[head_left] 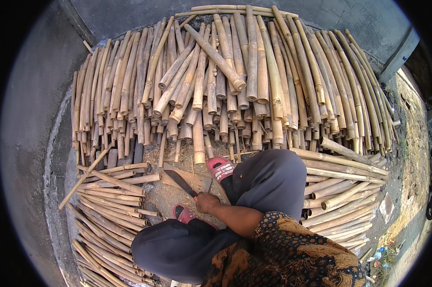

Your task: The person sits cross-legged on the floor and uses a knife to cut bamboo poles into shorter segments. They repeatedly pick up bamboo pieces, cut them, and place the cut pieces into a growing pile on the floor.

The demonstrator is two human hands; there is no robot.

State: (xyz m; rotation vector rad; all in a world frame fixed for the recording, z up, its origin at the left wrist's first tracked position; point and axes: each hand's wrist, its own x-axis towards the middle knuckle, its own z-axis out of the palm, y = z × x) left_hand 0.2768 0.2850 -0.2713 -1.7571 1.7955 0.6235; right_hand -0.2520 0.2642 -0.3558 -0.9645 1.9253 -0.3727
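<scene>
Right hand (207, 203) is gripping long, dark-bladed knife (180, 182) by handle, blade slanting forward-left near pink sandals (216, 164); tan bamboo poles (262, 79) are lying stacked ahead and alongside; cannot tell left hand's state.

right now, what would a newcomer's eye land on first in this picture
Probably the great stack of bamboo poles, filling the upper part of the view before a grey wall. Next, the dark-bladed knife near the centre, held in the grip of the right hand. The pink footwear also stands out, on either side of the knife.
</scene>
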